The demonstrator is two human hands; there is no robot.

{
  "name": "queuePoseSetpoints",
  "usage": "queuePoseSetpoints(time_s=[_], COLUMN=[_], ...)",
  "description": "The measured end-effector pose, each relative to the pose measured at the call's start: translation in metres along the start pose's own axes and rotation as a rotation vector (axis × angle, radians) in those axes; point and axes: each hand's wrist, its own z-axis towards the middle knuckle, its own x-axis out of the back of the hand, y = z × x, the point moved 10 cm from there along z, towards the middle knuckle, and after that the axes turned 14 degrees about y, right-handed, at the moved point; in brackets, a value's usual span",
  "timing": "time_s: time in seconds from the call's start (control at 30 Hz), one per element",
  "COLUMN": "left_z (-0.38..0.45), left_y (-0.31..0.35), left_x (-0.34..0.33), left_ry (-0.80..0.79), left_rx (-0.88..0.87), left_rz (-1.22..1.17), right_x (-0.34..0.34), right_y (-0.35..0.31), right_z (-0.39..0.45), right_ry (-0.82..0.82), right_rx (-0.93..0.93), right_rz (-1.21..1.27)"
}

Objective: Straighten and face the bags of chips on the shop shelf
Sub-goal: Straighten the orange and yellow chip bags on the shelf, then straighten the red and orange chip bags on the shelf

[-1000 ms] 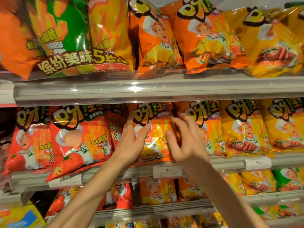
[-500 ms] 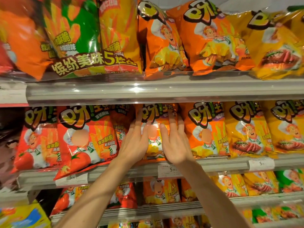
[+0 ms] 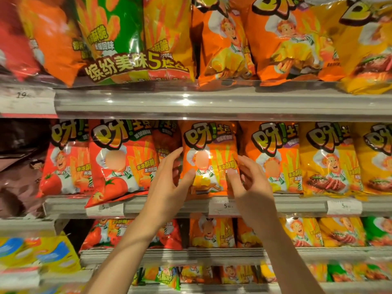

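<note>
Orange bag (image 3: 209, 158) stood upright on middle shelf (image 3: 265, 205), front facing out. Left hand (image 3: 167, 187) and right hand (image 3: 252, 183) flanked bag; fingers loosely curled, thumbs touching front, grip unconfirmed. Bag likely light, air-filled, slippery, crushable; take side edges gently.

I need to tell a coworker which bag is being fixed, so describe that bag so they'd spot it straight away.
Find the middle shelf, the row above the price tags. The orange bag stands near its centre, held between the left hand and right hand. Unlike the red tomato bag to its left, it is plain orange and upright.
</note>
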Motion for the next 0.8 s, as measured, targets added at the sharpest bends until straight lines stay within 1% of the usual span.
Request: queuePoseSetpoints(time_s=[0.07,0.13,0.2,0.3,0.37,0.47,0.67,0.8], left_z=[-0.017,-0.035,-0.051,-0.075,-0.086,-0.094,-0.091,-0.084], left_y=[0.004,0.002,-0.007,-0.03,-0.041,-0.055,-0.071,-0.069], left_x=[0.018,0.031,0.038,0.042,0.049,0.062,0.095,0.126], left_ry=[0.066,0.102,0.088,0.026,0.037,0.056,0.086,0.08], left_rx=[0.033,0.093,0.14,0.202,0.258,0.334,0.34,0.267], left_rz=[-0.024,-0.052,-0.03,-0.009,-0.036,-0.098,-0.132,-0.152], right_x=[0.015,0.026,0.032,0.03,0.028,0.028,0.019,0.006], right_y=[0.007,0.013,0.023,0.047,0.061,0.074,0.072,0.047], right_z=[-0.007,-0.017,-0.032,-0.055,-0.069,-0.081,-0.098,-0.111], right_ry=[0.022,0.0,-0.042,-0.119,-0.165,-0.176,-0.16,-0.112], right_rx=[-0.034,-0.03,-0.062,-0.147,-0.21,-0.256,-0.298,-0.287], right_rz=[0.005,-0.04,-0.06,-0.087,-0.098,-0.124,-0.141,-0.099])
